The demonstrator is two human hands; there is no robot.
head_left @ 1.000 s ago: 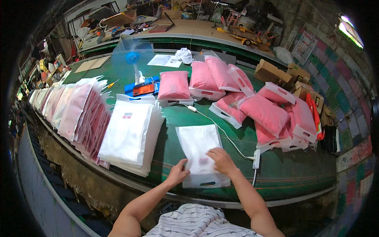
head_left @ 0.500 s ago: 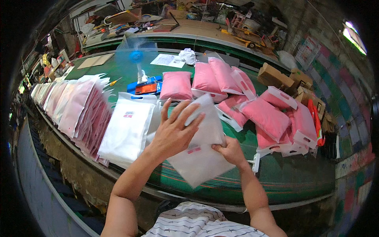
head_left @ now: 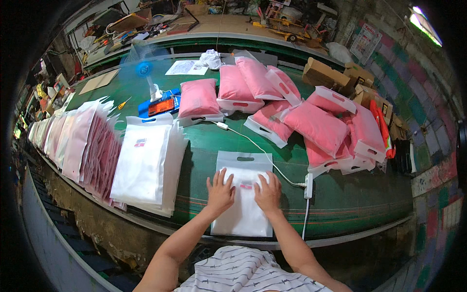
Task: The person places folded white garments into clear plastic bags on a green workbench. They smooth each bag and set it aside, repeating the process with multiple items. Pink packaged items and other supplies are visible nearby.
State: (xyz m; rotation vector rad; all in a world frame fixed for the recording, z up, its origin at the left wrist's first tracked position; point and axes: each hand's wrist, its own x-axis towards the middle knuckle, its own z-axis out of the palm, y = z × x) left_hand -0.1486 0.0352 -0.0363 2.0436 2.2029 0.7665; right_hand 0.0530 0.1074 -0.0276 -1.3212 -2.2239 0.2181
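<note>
A flat white plastic bag (head_left: 242, 218) with a cut-out handle slot lies on the green tabletop in front of me, slot end away from me. My left hand (head_left: 221, 192) rests on its left side with fingers spread. On the bag's right side lies my right hand (head_left: 267, 194), fingers also stretched out. A small pink printed label shows between the two hands. To the left, a stack of similar white bags (head_left: 141, 165) reaches the table's front edge. Several pink filled bags (head_left: 316, 127) with white handle strips are heaped at the right and back.
A white power strip (head_left: 308, 186) and its cable lie right of the flat bag. Left are stacked pinkish bags (head_left: 78, 146) and orange scissors (head_left: 124, 103). A blue fan (head_left: 144, 69) stands behind, beside an orange-and-blue box (head_left: 161, 107). Cardboard boxes (head_left: 325, 73) sit at the back right.
The white bag, held up and tilted before, now lies flat on the table. My left hand has come down from the air onto it; my right hand has released its edge and lies flat.
</note>
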